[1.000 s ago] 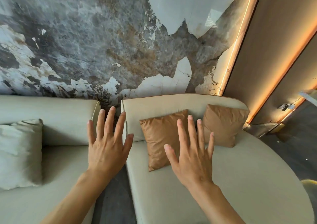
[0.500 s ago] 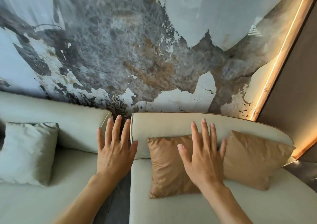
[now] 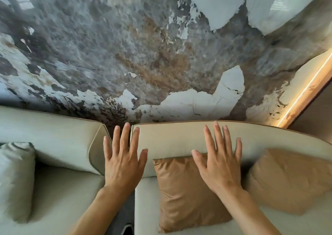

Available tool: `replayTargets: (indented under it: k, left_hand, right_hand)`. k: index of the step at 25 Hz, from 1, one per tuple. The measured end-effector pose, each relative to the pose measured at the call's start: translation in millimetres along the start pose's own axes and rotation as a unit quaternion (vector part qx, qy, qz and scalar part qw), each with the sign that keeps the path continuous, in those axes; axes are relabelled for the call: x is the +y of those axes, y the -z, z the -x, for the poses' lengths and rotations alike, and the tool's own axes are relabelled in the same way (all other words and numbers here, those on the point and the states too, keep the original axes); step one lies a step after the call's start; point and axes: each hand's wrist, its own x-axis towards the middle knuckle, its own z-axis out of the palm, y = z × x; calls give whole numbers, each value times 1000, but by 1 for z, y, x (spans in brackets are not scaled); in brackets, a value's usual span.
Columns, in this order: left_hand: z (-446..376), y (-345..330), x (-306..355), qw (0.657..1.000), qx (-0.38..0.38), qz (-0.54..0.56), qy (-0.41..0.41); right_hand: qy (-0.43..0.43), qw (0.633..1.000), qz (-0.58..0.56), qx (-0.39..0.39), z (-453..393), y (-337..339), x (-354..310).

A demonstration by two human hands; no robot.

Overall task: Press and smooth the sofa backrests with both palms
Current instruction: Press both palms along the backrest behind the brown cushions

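Your left hand (image 3: pixel 124 164) and right hand (image 3: pixel 220 166) were bare, without gloves, rings or a watch. Your forearms were uncovered as far as the frame's lower edge, with no sleeve in sight. Your nails were short and plain.

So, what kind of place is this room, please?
Probably a lounge or living room, perhaps in a hotel or showroom: two pale beige upholstered sofas with tan satin cushions stand against a grey-and-white marble-patterned wall, beside a glowing LED strip.
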Motion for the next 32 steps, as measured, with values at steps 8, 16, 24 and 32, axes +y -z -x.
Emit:
replayTargets:
  k: [8, 16, 24, 32]
  left_hand:
    - [-67, -158, -22, 999, -47, -7, -19]
    - [-82, -271, -23, 996, -82, -23, -12]
    - [-77, -318, -31, 997, 56, -48, -33]
    - [-79, -326, -31, 994, 88, -54, -40]
  right_hand:
    - [-10, 997, 12, -78, -61, -148, 1]
    - [-13, 995, -5, -102, -80, -274, 25]
    - [-3, 1000, -16, 18, -79, -340, 27]
    - [1, 997, -7, 74, -82, -356, 28]
